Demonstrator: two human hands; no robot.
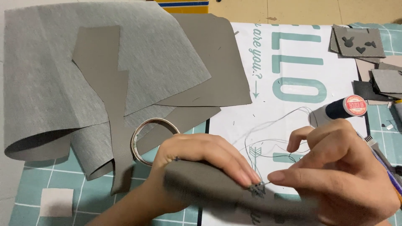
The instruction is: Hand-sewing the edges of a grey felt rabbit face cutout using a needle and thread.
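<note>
My left hand grips a folded piece of grey-brown fabric at the bottom middle, fingers pressed over its top edge. My right hand pinches at a small stitched spot on that fabric, thumb and forefinger closed; a needle is too small to make out. Thin dark thread loops up from the stitches across the white sheet toward a spool of dark thread with a red-and-white end.
A large grey cloth with a cut strip on it covers the upper left. A roll of tape lies beside my left hand. Fabric scraps pile at the upper right. A white printed sheet lies on a teal grid mat.
</note>
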